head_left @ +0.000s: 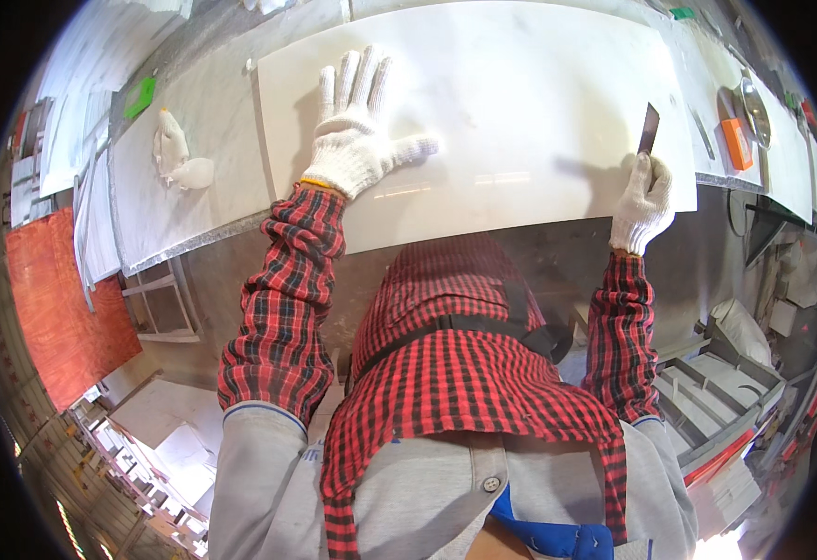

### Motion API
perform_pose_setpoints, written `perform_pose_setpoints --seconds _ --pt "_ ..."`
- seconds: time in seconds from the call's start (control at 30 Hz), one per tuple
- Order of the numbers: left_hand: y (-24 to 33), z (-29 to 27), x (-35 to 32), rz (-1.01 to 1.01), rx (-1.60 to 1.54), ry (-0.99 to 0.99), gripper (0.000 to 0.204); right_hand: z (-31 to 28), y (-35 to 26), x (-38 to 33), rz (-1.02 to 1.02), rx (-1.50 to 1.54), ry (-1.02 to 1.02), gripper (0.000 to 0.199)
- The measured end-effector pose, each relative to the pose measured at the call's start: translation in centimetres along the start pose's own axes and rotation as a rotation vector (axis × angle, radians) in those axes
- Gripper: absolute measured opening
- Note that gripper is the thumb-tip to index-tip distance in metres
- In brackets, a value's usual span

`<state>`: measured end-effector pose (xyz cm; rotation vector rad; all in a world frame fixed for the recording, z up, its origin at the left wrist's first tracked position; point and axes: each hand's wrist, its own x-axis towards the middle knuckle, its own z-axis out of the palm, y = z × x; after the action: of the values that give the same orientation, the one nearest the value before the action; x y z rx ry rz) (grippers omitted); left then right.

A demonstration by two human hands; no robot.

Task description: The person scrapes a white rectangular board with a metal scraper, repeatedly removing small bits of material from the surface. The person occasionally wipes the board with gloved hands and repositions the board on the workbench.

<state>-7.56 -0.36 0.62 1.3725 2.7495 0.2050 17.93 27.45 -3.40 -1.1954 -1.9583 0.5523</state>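
Observation:
A large, glossy white slab (520,103) lies in front of me on a worktable. My left hand (357,131), in a white knit glove, rests on the slab's left part with the fingers spread. Near the slab's right front corner, my gloved right hand (644,201) is closed around the lower end of a thin, dark flat blade (649,129), which points away from me. The part of the blade inside the fingers is hidden.
Left of the slab, a white cloth-like lump (182,159) and a green block (140,97) sit on a grey-white surface (226,177). To the right are an orange block (736,143) and a round metal dish (754,112). A metal rack (721,397) stands lower right.

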Motion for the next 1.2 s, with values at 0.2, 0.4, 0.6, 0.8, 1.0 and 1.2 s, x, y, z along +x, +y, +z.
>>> perform_pose_setpoints --seconds 0.2,0.4,0.6,0.8,1.0,1.2 --pt "-0.9 -1.3 -2.2 0.095 0.055 -0.071 0.136 0.2 0.2 -0.1 -0.046 0.011 0.036 0.019" --pt "-0.4 -2.8 -0.2 0.106 0.117 -0.223 0.137 0.4 0.3 -0.2 -0.092 0.031 0.087 0.019" --pt "-1.5 -0.5 5.3 0.232 -0.022 0.031 0.129 0.3 0.0 -0.2 -0.059 -0.008 0.091 0.019" --pt "-3.9 0.5 6.1 0.308 -0.054 0.289 0.107 0.4 0.5 0.0 -0.11 -0.006 0.112 0.018" --pt "-7.8 -1.1 1.7 0.184 -0.173 0.375 0.08 0.4 0.4 -0.1 -0.065 -0.029 0.118 0.018" --pt "-8.2 -1.4 -3.7 -0.069 -0.145 0.283 0.073 0.3 0.3 -0.1 -0.066 -0.023 0.111 0.018"
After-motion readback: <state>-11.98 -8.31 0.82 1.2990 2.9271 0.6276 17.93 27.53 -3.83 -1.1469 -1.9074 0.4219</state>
